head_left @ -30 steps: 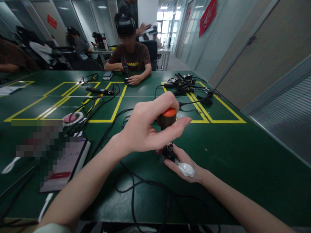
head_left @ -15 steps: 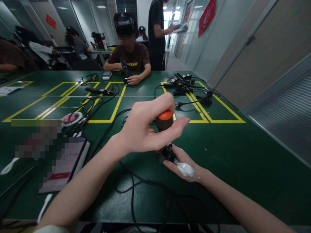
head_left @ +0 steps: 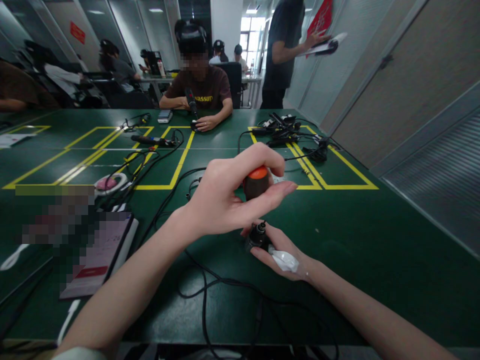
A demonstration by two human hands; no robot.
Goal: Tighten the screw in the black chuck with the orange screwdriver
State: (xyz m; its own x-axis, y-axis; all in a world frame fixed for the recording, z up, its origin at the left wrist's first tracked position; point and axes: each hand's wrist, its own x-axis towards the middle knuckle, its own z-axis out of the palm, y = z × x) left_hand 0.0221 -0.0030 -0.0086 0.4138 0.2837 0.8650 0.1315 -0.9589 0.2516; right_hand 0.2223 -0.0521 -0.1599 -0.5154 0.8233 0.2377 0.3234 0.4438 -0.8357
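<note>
My left hand (head_left: 225,192) is curled around a screwdriver (head_left: 256,186), whose dark handle stands nearly upright with an orange end on top. Its thumb and index finger reach past the handle to the right. Just below, my right hand (head_left: 279,245) grips a black cylindrical part (head_left: 256,238) between thumb and fingers, its narrow stepped end pointing up. The screwdriver's lower end is hidden behind my left hand, so I cannot tell whether it touches the part. A white wrapped piece (head_left: 285,261) lies against the base of my right hand.
Black cables (head_left: 225,283) run over the green table (head_left: 375,250) below my hands. To the left lie a tablet-like device (head_left: 105,250) and a pink-and-white round item (head_left: 108,183). A pile of black devices (head_left: 281,129) lies at the back right. Opposite sits a co-worker (head_left: 198,90).
The fingers of my left hand have shifted slightly right and loosened around the screwdriver handle. My right hand stays nearly still. A standing person behind has moved right.
</note>
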